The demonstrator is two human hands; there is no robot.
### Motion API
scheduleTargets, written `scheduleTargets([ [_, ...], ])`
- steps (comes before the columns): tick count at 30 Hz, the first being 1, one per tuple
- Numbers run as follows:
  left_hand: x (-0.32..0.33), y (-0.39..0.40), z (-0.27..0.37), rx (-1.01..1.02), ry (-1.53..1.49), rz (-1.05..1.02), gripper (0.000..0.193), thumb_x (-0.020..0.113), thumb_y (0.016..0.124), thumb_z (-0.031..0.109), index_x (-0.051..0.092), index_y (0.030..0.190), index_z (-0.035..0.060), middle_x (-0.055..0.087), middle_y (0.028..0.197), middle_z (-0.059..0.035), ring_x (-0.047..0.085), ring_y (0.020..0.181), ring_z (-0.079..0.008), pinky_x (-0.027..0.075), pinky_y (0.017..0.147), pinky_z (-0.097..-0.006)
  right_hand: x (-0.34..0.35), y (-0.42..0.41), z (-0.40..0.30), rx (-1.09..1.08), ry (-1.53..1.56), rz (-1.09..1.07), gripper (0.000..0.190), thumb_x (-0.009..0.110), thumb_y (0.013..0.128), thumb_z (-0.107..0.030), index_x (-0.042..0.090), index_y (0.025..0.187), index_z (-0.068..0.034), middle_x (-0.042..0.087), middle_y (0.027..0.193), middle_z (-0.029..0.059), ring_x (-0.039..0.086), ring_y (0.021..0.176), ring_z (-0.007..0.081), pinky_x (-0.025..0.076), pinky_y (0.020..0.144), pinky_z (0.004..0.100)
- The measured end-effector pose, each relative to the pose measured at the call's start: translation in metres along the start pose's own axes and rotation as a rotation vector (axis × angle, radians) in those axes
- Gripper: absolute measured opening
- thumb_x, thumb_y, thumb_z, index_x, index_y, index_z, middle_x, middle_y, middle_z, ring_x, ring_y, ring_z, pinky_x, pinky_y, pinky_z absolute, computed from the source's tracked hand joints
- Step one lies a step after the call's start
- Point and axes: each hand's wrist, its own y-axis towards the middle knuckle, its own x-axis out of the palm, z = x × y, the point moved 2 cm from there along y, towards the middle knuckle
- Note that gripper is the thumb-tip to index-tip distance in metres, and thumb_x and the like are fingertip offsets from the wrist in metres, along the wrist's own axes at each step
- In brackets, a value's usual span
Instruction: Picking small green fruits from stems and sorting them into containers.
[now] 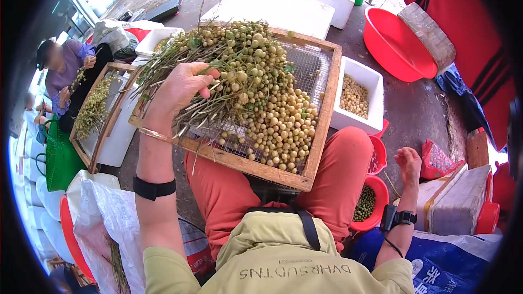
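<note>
A wood-framed wire-mesh sieve lies across my knees. Heaped on its far left are cut bunches of small round yellow-green fruit, their stems pointing left and towards me. Loose fruit covers the near right of the mesh. My left hand is over the stems, thumb and forefinger closed around a thin green fruit stem. Out to the right, away from the sieve, my right hand hangs with curled fingers. Whether it holds anything is hidden.
Right of the sieve stands a white foam box of fruit. Nearer my right knee, a red basin contains small green fruit. A large red tub sits farther back. On the left, a person handles bunches beside another sieve.
</note>
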Motion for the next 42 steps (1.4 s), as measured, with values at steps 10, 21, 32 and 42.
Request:
scheduleTargets([
  [10, 0.025, -0.001, -0.02, -0.186, 0.106, 0.118, 0.025, 0.05, 0.086, 0.015, 0.059, 0.103, -0.0005, 0.055, 0.066, -0.0028, 0.049, 0.053, -0.0054, 0.039, 0.047, -0.0196, 0.076, 0.011, -0.074, -0.19, -0.052, 0.016, 0.013, 0.051, 0.082, -0.006, 0.06, 0.088, 0.002, 0.058, 0.071, 0.0026, 0.051, 0.057, 0.0072, 0.043, 0.055, 0.0206],
  [21, 0.065, 0.013, 0.005, 0.166, 0.968, 0.312, 0.024, 0.067, 0.072, 0.026, 0.064, 0.084, 0.0046, 0.057, 0.082, -0.0119, 0.058, 0.078, -0.0269, 0.048, 0.07, -0.0367, 0.185, -0.02, -0.258, -0.643, 0.016, -0.295, 0.014, 0.055, 0.079, -0.007, 0.062, 0.089, 0.001, 0.059, 0.07, 0.0042, 0.053, 0.06, 0.0084, 0.043, 0.057, 0.0232],
  [32, 0.085, -0.034, 0.035, 0.446, 0.529, 0.292, 0.01, 0.061, 0.069, 0.001, 0.054, 0.074, 0.0029, 0.051, 0.068, -0.0121, 0.052, 0.061, -0.0298, 0.04, 0.055, -0.0354, 0.263, -0.027, -0.284, -0.742, 0.202, -0.822, 0.048, 0.049, 0.065, -0.003, 0.055, 0.112, -0.007, 0.061, 0.093, 0.0081, 0.051, 0.063, 0.0106, 0.045, 0.06, 0.0251],
  [42, 0.082, -0.029, 0.022, 0.39, 0.525, 0.214, 0.006, 0.059, 0.069, 0.002, 0.057, 0.074, 0.0025, 0.053, 0.067, -0.0113, 0.054, 0.061, -0.0289, 0.042, 0.054, -0.0358, 0.283, -0.033, -0.26, -0.603, 0.189, -1.136, 0.05, 0.05, 0.064, -0.002, 0.051, 0.114, -0.006, 0.054, 0.103, 0.008, 0.056, 0.072, 0.0149, 0.046, 0.065, 0.0268],
])
